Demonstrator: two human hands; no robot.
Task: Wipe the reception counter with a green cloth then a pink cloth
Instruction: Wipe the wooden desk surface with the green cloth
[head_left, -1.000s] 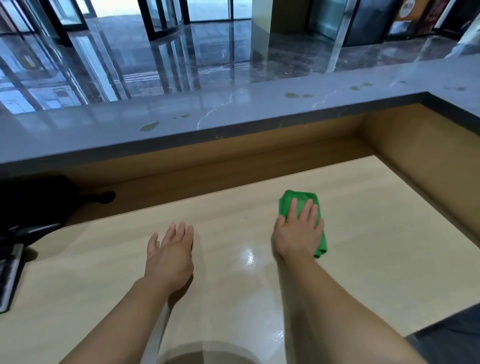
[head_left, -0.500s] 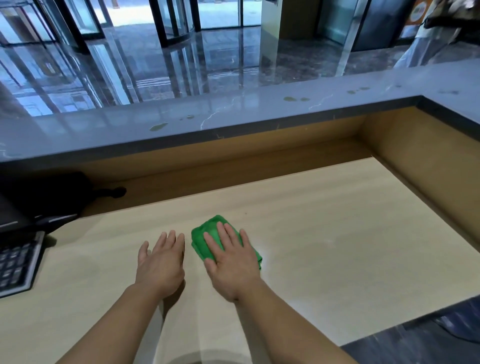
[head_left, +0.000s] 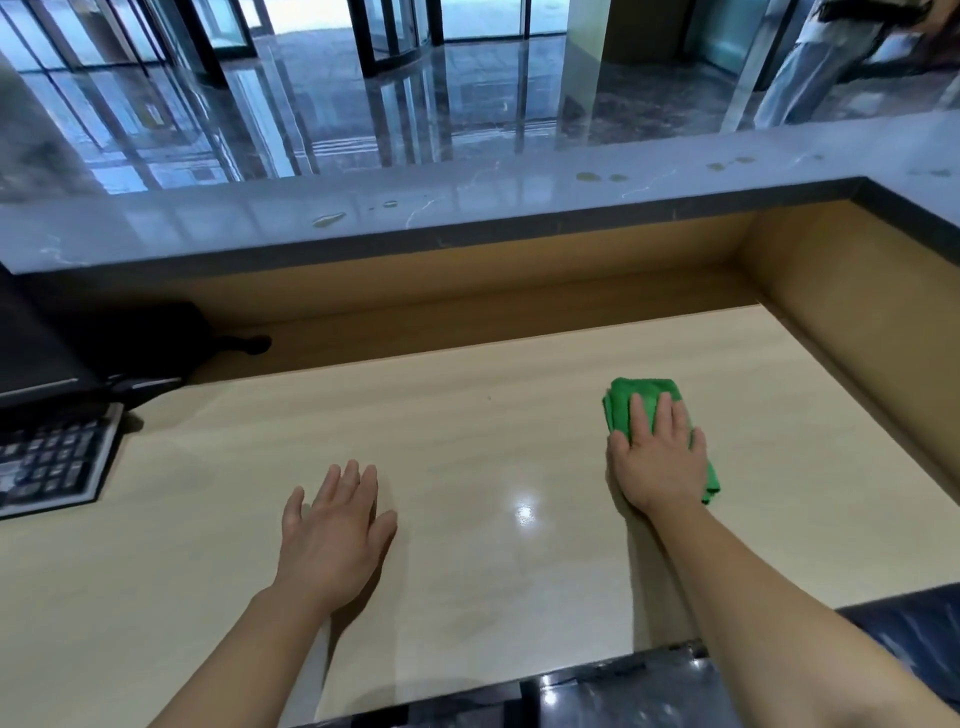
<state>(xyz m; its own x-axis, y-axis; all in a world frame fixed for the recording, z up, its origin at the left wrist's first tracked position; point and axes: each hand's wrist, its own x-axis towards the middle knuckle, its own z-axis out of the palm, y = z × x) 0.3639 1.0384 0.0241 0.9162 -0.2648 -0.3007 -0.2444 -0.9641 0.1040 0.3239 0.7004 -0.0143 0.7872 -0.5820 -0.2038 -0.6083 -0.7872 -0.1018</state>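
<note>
On the pale wood counter (head_left: 467, 415), right hand (head_left: 660, 462) presses flat on a folded green cloth (head_left: 649, 387) running far-left to near-right; left hand (head_left: 332, 535) rests flat, fingers straight.

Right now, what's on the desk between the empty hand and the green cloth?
Nothing but bare desk top, with a shiny spot of light on it, between the left hand and the green cloth. The head view shows it.

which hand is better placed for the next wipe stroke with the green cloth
Right. The right hand lies flat on the green cloth, pressing it to the wooden desk, so it can probably just slide on. The left hand is open, holds nothing and is apart from the cloth.
</note>
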